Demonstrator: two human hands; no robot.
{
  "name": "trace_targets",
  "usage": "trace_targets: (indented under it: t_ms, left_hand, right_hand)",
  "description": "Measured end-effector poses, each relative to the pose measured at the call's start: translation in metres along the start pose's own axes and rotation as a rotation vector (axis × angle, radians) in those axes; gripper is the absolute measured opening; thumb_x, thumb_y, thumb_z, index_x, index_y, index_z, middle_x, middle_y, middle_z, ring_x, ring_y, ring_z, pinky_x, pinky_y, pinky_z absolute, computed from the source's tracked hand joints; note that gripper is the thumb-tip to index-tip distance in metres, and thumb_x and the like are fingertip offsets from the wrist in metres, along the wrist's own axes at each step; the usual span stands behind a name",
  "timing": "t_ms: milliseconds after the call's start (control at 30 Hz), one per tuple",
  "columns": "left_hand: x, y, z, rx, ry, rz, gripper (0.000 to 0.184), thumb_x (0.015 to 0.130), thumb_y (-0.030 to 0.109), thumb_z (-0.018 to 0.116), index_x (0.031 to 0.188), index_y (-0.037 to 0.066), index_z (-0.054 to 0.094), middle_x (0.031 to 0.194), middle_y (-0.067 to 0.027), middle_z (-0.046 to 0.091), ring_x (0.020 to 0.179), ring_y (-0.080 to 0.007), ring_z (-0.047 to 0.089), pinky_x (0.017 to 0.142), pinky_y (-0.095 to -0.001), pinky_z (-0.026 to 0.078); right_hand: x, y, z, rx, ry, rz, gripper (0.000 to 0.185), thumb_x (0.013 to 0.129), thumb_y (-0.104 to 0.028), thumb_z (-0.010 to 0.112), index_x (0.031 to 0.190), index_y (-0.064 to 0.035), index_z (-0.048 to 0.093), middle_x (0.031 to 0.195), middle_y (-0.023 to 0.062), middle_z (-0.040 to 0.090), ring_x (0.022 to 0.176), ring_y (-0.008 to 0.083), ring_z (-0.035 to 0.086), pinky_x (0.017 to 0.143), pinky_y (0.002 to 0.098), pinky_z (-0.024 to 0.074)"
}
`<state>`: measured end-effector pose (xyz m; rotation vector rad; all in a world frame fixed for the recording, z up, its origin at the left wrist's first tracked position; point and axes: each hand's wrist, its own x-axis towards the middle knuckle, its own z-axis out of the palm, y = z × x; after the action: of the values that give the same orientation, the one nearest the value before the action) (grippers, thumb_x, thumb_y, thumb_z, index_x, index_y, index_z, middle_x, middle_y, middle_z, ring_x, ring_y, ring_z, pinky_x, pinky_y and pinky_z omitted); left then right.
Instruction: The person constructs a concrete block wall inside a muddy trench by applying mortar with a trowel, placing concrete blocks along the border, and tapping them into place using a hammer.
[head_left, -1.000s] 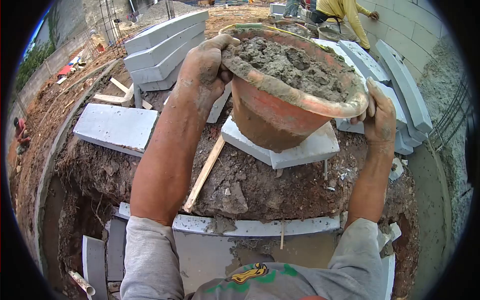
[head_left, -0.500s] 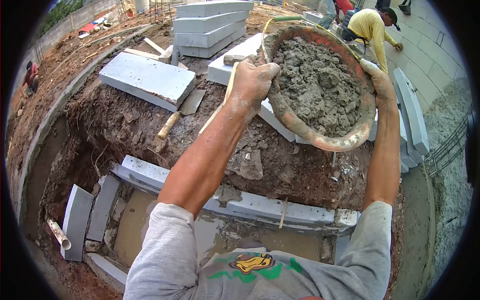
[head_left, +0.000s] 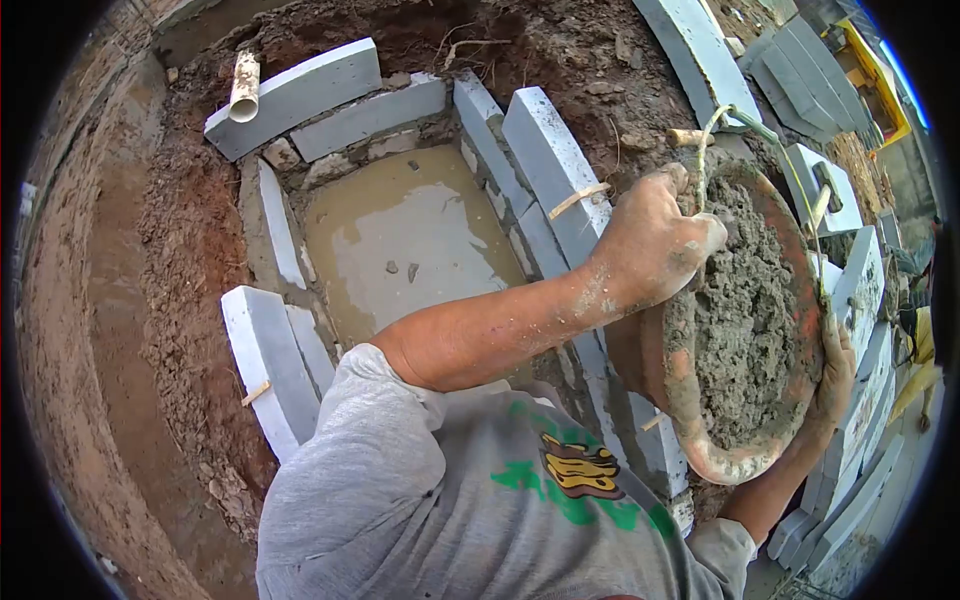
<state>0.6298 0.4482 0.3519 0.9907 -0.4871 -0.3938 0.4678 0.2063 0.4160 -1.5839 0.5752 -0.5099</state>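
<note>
A round, mortar-crusted orange bucket [head_left: 728, 468] is held up at the right of the view, full of wet grey mortar [head_left: 745, 320]. My left hand [head_left: 662, 238] is closed in a fist on the bucket's near rim. My right hand [head_left: 834, 372] grips the opposite side, its fingers against the outer wall and partly hidden by the rim. A cord handle [head_left: 790, 165] with a green sleeve loops above the rim, standing free of both hands. Below my left forearm lies a pit lined with light grey blocks [head_left: 570, 185].
Murky water [head_left: 420, 235] stands in the pit. A white pipe [head_left: 245, 88] juts out at the top left. Stacked blocks [head_left: 810, 75] lie at the top right, and more blocks [head_left: 865, 400] lean at the right. A person in yellow [head_left: 918, 340] is at the far right edge.
My view has swung left and down over the pit. The bucket has come closer to my body and lower, still between both hands, and now shows at the right.
</note>
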Motion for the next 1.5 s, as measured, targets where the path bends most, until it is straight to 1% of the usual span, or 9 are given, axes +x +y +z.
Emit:
trace_targets:
  t_ms: [133, 200, 300, 500, 667, 733, 867, 1067, 1500]
  left_hand:
    - [-0.077, -0.043, -0.103, 0.198, 0.382, -0.156, 0.036, 0.074, 0.014, 0.065, 0.104, -0.003, 0.055, 0.079, -0.0022, 0.055, 0.071, -0.009, 0.05, 0.066, -0.0262, 0.043]
    - [-0.116, -0.063, -0.148, 0.383, 0.512, -0.318, 0.038, 0.072, 0.012, 0.065, 0.105, -0.003, 0.054, 0.077, -0.0026, 0.056, 0.068, -0.0097, 0.051, 0.064, -0.0262, 0.043]
    - [-0.164, -0.1, -0.208, 0.423, 0.729, -0.608, 0.046, 0.069, 0.015, 0.064, 0.108, -0.006, 0.054, 0.077, -0.0068, 0.06, 0.07, -0.0126, 0.055, 0.067, -0.0271, 0.045]
    - [-0.253, -0.239, -0.324, 0.825, 0.948, -0.827, 0.046, 0.068, 0.022, 0.063, 0.11, 0.005, 0.058, 0.079, -0.0095, 0.064, 0.07, -0.0228, 0.06, 0.069, -0.0348, 0.046]
    - [-0.29, -0.329, -0.376, 0.754, 0.988, -0.97, 0.036, 0.069, 0.021, 0.062, 0.099, 0.001, 0.059, 0.076, -0.0105, 0.063, 0.07, -0.0196, 0.059, 0.067, -0.0338, 0.045]
    - [-0.299, -0.361, -0.392, 0.792, 0.939, -1.064, 0.038, 0.067, 0.026, 0.062, 0.098, 0.004, 0.058, 0.081, -0.0201, 0.064, 0.079, -0.0375, 0.063, 0.073, -0.0434, 0.047]
    - [-0.343, -0.468, -0.438, 0.704, 0.867, -1.039, 0.056, 0.068, 0.023, 0.063, 0.119, 0.003, 0.053, 0.092, -0.0202, 0.065, 0.088, -0.0328, 0.064, 0.078, -0.0387, 0.047]
    - [-0.348, -0.555, -0.484, 0.6, 0.798, -1.067, 0.06, 0.07, 0.019, 0.064, 0.123, -0.005, 0.048, 0.104, -0.0182, 0.063, 0.094, -0.0224, 0.061, 0.081, -0.0331, 0.046]
    - [-0.371, -0.578, -0.584, 0.69, 0.7, -1.22, 0.026, 0.079, 0.019, 0.066, 0.092, -0.004, 0.065, 0.081, -0.0099, 0.067, 0.072, -0.0186, 0.063, 0.067, -0.0328, 0.049]
  right_hand:
    - [0.007, 0.115, 0.081, -0.067, -0.195, 0.14, 0.016, 0.089, -0.019, 0.061, 0.083, -0.0033, 0.058, 0.079, 0.0041, 0.062, 0.066, 0.0087, 0.056, 0.062, 0.023, 0.0458]
    - [0.01, 0.19, 0.128, -0.184, -0.228, 0.15, 0.026, 0.086, -0.018, 0.064, 0.067, -0.0106, 0.047, 0.063, -0.0041, 0.049, 0.053, 0.0053, 0.04, 0.05, 0.0221, 0.0337]
    - [0.013, 0.294, 0.191, -0.419, -0.354, 0.161, 0.028, 0.082, -0.018, 0.067, 0.064, -0.006, 0.049, 0.061, -0.0039, 0.045, 0.058, 0.0058, 0.037, 0.051, 0.0247, 0.0325]
    - [0.006, 0.49, 0.282, -0.802, -0.599, 0.117, 0.033, 0.079, -0.027, 0.068, 0.068, 0.0001, 0.054, 0.062, 0.0148, 0.055, 0.058, 0.0215, 0.051, 0.06, 0.0367, 0.043]
    - [-0.003, 0.592, 0.314, -1.021, -0.7, 0.153, 0.032, 0.08, -0.034, 0.063, 0.084, -0.0024, 0.061, 0.081, 0.0217, 0.063, 0.082, 0.0393, 0.061, 0.072, 0.0438, 0.047]
    - [-0.004, 0.643, 0.31, -1.145, -0.715, 0.191, 0.034, 0.081, -0.036, 0.06, 0.089, -0.003, 0.062, 0.085, 0.0216, 0.064, 0.085, 0.0394, 0.061, 0.075, 0.0453, 0.0477]
    - [0.008, 0.707, 0.319, -1.301, -0.724, 0.284, 0.033, 0.082, -0.035, 0.057, 0.093, -0.0047, 0.063, 0.091, 0.0199, 0.065, 0.089, 0.0369, 0.062, 0.078, 0.0452, 0.0492]
    - [0.017, 0.775, 0.317, -1.366, -0.654, 0.432, 0.031, 0.079, -0.028, 0.059, 0.102, -0.0066, 0.061, 0.092, 0.0178, 0.066, 0.091, 0.0357, 0.062, 0.08, 0.044, 0.0494]
    - [-0.081, 0.789, 0.272, -0.95, -0.579, 0.774, 0.062, 0.079, -0.039, 0.062, 0.128, -0.0053, 0.046, 0.119, 0.0213, 0.056, 0.112, 0.0359, 0.052, 0.096, 0.0436, 0.0416]
